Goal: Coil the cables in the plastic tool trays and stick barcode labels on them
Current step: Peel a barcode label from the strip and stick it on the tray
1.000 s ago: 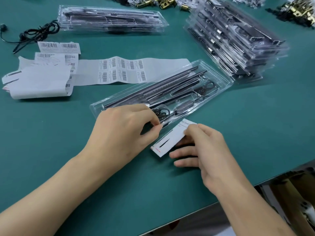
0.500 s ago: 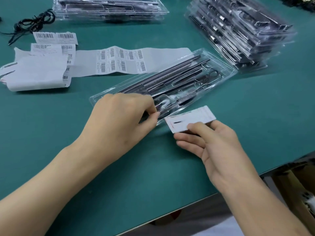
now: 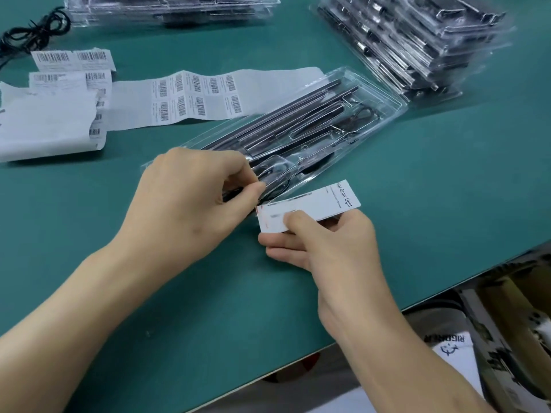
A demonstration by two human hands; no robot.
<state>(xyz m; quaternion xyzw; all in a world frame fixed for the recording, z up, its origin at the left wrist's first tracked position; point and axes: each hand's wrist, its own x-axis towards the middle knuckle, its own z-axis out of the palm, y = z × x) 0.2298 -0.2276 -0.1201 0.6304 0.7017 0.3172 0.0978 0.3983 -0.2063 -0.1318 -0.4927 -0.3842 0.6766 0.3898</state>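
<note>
A clear plastic tray [image 3: 384,98] with dark rods and a black cable lies diagonally on the green table. My left hand [image 3: 190,201] pinches the tray's near end, thumb and fingers closed on its edge by the coiled cable [image 3: 277,177]. My right hand [image 3: 325,248] holds a white printed card [image 3: 325,201] by its lower left end, just in front of the tray's near end. A strip of barcode labels [image 3: 196,93] lies on white backing paper behind the tray.
A tall stack of filled trays [image 3: 417,40] sits at the back right, and another tray [image 3: 167,7] at the back. A loose black cable [image 3: 32,28] lies far left, with crumpled backing paper [image 3: 44,123] near it. The table's front edge [image 3: 447,290] runs diagonally at the right.
My right hand has turned the white card from pointing steeply up to lying flatter, shifted right alongside the tray's near end. My left hand stays pinched on the tray.
</note>
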